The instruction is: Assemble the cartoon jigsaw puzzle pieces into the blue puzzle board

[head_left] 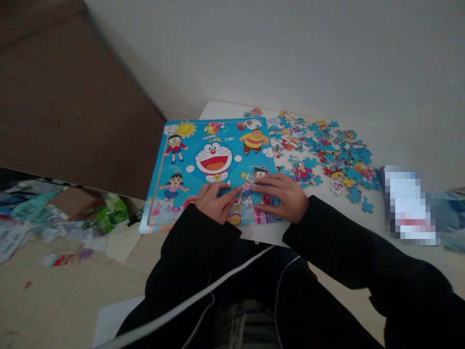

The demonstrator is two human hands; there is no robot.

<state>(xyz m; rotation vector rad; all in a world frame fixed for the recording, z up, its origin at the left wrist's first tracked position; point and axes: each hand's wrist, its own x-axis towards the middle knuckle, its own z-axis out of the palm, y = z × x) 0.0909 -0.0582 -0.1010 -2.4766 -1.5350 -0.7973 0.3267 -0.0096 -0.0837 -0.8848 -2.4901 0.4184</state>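
A blue puzzle board [165,167] with printed cartoon figures lies on the table, a large blue-and-white cat at its middle. Over its lower right part, both of my hands meet at a small puzzle piece [247,190] showing a pink top and a blue skirt. The fingers of my left hand [215,199] reach it from the left, index finger stretched towards it. From the right, my right hand [285,196] has its fingers and thumb bent around it. Finger contact is partly hidden. Loose puzzle pieces [327,148] are heaped right of the board.
The white table [385,138] stands against a pale wall. A blurred-out phone-like object [410,203] lies at its right edge, near a plastic bag [456,213]. A brown wooden panel [72,97] is at left, with packaging and a green bag [112,213] on the floor. A white cable [203,293] crosses my lap.
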